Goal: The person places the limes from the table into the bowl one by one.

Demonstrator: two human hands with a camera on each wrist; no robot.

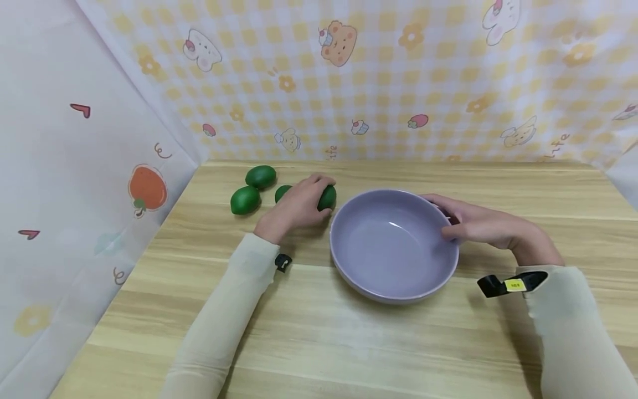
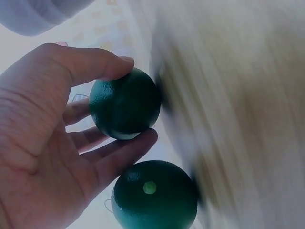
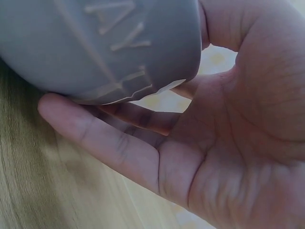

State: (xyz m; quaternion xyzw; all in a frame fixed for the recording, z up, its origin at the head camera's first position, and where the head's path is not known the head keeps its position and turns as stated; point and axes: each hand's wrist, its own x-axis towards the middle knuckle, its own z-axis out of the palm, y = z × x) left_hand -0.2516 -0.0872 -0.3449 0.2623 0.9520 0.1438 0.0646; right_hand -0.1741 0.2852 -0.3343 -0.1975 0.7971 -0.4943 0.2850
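My left hand (image 1: 301, 203) pinches a dark green lime (image 1: 327, 198) between thumb and fingers, at the left of a purple bowl (image 1: 394, 249). In the left wrist view the held lime (image 2: 125, 102) shows its round side, and a second lime (image 2: 155, 195) with a pale stem spot lies just below the fingers. That second lime (image 1: 282, 192) is partly hidden by the hand in the head view. With the thumb over the rim and fingers beneath, my right hand (image 1: 480, 223) grips the bowl's right side. Raised lettering marks the bowl's outer wall (image 3: 114, 43).
Two more limes, one at the back (image 1: 261, 177) and one nearer (image 1: 245, 200), lie left of my left hand on the wooden table (image 1: 319, 343). A yellow checked cloth (image 1: 379, 83) hangs behind the table, and a white patterned sheet (image 1: 89, 166) is on the left.
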